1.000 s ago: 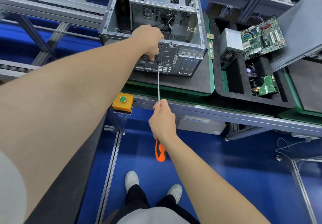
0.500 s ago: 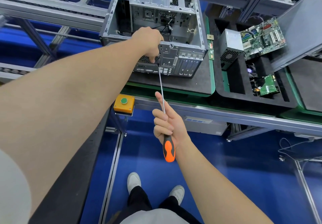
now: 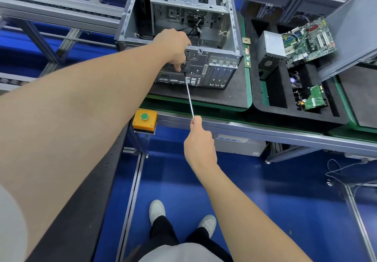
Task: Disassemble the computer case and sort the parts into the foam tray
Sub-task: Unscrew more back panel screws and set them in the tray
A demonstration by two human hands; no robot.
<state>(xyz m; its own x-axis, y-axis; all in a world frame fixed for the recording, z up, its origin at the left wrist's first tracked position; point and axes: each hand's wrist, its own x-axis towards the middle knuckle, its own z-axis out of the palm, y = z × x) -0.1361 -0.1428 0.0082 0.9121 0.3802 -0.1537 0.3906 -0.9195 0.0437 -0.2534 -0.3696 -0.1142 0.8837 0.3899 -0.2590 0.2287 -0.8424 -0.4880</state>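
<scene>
Standing on the desk (image 3: pixel 234 100), the case (image 3: pixel 204 65) has its back edge gripped by the left fingers (image 3: pixel 179 66). Just below them the screwdriver (image 3: pixel 189 96) tip presses in, right fingers (image 3: pixel 196 123) clenched round its handle. Angled so, it could skid across the panel.

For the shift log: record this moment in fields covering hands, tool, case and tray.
left hand: grips the case's rear top edge
right hand: holds the screwdriver, handle hidden
screwdriver: tip on the case's rear panel, beside the left hand
case: on a dark mat, open side up, rear panel toward the person
tray: right of the case; holds a power supply and a motherboard
</scene>
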